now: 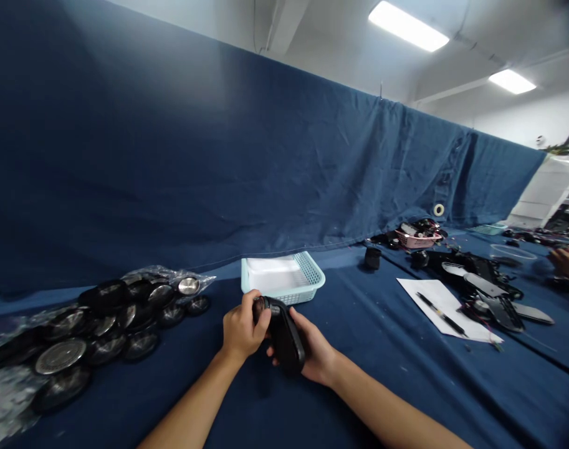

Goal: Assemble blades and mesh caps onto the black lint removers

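Note:
A black device (286, 343) with a rounded, elongated body is held between my two hands, just in front of the light blue basket. My left hand (243, 325) grips its upper left end, with the thumb and index finger round a dark cylindrical part. On the other side, my right hand (316, 350) wraps the body from the right, its thumb near the top edge and fingertips showing at the left. The light blue basket (316, 279) has white paper lying inside it.
Several black round parts with metallic discs (60, 357) lie in clear plastic at the left. At the right are white paper (434, 293) with a pen (440, 313), a small black part (372, 257), grey and black parts, a pink basket (417, 241) and another person's hand (567, 262).

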`<state>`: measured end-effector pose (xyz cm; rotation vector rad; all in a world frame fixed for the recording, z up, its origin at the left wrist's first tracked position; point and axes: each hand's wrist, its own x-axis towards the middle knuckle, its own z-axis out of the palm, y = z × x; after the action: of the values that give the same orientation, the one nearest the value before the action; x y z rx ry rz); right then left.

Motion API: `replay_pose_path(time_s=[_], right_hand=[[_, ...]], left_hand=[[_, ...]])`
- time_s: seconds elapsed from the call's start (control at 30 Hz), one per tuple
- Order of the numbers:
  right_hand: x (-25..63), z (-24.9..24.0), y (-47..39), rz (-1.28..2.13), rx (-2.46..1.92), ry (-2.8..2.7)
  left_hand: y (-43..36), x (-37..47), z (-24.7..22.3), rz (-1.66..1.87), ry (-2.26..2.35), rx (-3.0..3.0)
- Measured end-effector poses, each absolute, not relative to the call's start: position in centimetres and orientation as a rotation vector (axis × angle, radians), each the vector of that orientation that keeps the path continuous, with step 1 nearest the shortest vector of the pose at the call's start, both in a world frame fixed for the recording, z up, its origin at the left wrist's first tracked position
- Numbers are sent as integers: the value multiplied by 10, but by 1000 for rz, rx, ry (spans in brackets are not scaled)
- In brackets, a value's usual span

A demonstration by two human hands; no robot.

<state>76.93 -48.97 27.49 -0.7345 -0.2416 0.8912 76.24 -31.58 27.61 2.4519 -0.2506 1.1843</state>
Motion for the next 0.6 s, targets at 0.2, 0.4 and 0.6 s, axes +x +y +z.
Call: replay_pose_path(time_s=[0.2,0.4,0.6], right_hand=[[767,272,-490,879,-728,-314],[767,271,-493,881,-715,-302],[766,273,-494,876,-730,-286]], left_hand=[[-313,763,276,1250,-156,2417],[-317,761,277,1232,-194,2424],[-314,760,282,1282,-322,2432]])
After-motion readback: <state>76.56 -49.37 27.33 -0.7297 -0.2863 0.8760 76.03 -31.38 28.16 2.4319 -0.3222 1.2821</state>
